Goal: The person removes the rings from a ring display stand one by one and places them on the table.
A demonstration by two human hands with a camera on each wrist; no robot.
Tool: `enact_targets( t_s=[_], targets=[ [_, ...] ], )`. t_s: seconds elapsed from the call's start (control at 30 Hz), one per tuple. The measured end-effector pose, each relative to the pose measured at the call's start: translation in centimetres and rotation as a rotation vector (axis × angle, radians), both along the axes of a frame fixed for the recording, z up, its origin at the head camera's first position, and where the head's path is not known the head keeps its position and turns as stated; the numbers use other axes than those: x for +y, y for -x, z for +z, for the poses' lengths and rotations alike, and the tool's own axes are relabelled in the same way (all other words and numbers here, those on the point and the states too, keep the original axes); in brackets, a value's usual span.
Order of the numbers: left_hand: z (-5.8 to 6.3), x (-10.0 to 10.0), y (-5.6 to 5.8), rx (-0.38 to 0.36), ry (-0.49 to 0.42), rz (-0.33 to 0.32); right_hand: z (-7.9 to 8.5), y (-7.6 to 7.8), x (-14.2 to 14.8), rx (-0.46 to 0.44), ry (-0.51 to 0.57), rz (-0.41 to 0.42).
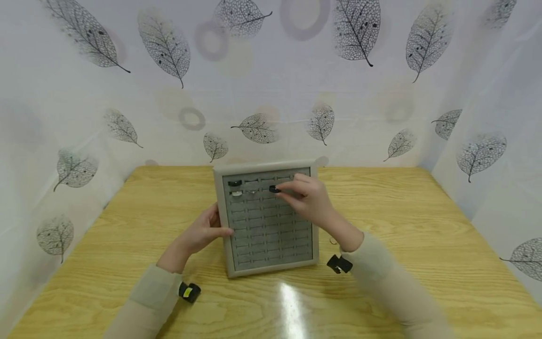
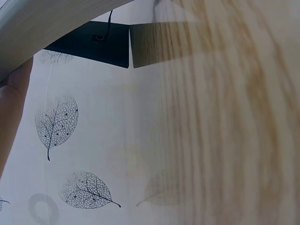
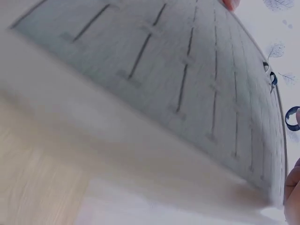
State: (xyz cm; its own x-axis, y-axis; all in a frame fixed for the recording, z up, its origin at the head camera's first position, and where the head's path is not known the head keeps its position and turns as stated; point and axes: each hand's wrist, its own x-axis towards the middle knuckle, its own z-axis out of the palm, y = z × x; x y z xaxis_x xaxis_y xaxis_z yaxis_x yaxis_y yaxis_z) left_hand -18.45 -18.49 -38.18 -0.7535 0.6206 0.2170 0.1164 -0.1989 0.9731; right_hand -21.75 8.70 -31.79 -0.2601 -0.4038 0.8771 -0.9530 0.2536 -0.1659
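A ring display board (image 1: 271,230) with a pale frame and a slotted grey pad stands tilted on the table. My left hand (image 1: 205,230) grips its left edge, thumb on the front, fingers behind and partly hidden. Between thumb and forefinger my right hand (image 1: 311,200) pinches a black ring (image 1: 274,189) in front of the upper slots. The same black ring (image 3: 291,118) shows at the edge of the right wrist view, apart from the pad. Seated at the board's upper left are a black ring (image 1: 235,183), a silver ring (image 1: 236,193) and a thin ring (image 1: 252,191).
On the wooden table (image 1: 161,188), a thin ring (image 1: 333,241) lies right of the board, close to my right wrist. Behind the board, the left wrist view shows a dark support flap (image 2: 103,44) with a cord. A leaf-print cloth (image 1: 271,94) surrounds the table.
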Motion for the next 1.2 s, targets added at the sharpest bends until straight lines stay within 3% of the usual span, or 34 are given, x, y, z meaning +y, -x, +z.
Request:
enact_targets(
  t_s=[0.5, 0.67, 0.9, 1.2],
  targets=[
    [0.2, 0.2, 0.0, -0.016, 0.009, 0.016, -0.7, -0.8, 4.5, 0.033, -0.052, -0.036],
    [0.1, 0.1, 0.1, -0.008, 0.01, 0.018, -1.1, -1.2, 6.3, 0.029, -0.07, -0.089],
    [0.2, 0.1, 0.0, -0.013, 0.012, 0.023, -2.2, -1.6, 8.7, 0.032, -0.097, -0.148],
    [0.1, 0.1, 0.0, -0.016, 0.003, 0.004, -3.8, -2.1, 10.8, 0.037, -0.153, -0.163]
  ],
)
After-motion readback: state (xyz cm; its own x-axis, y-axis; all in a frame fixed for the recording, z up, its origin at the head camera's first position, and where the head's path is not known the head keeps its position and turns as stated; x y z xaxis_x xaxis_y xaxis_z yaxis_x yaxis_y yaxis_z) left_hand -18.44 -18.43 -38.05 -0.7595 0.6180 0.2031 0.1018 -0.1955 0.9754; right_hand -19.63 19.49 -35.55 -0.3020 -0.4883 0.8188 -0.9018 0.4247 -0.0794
